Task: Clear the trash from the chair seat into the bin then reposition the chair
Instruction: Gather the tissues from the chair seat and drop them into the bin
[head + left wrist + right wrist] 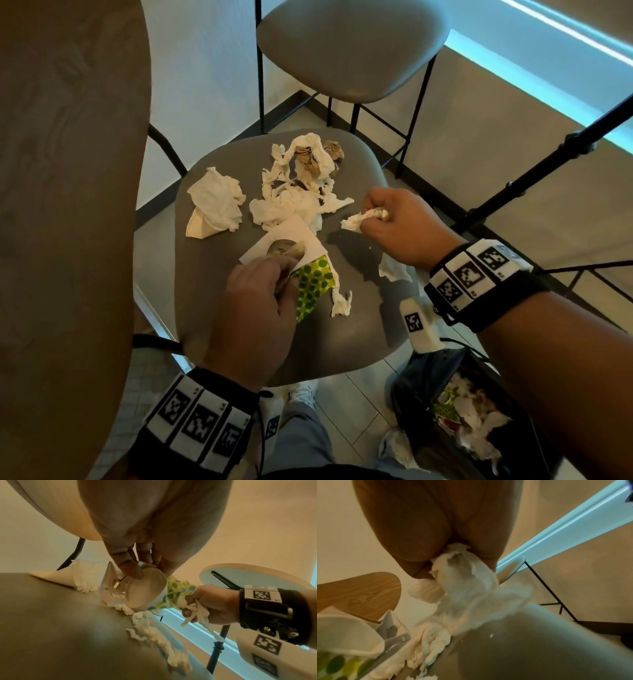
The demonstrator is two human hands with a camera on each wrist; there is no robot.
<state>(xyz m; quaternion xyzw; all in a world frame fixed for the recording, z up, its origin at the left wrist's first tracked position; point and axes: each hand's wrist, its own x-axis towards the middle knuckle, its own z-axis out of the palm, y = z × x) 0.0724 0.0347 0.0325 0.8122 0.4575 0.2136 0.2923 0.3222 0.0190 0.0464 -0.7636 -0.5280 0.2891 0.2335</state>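
- Now the left hand (255,308) grips a dotted cup (313,284); the right hand (399,226) pinches a tissue (359,221).
- More tissues (294,192) lie on the seat (363,329).
- Bin (479,425) stands beside the seat, partly hidden by the right arm.

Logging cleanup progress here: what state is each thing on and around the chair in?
Left hand: grips the dotted paper cup.
Right hand: grips a crumpled tissue.
Chair seat: still littered with tissues.
Folded napkin: lying on the seat, untouched.
Bin: open, partly filled with trash.
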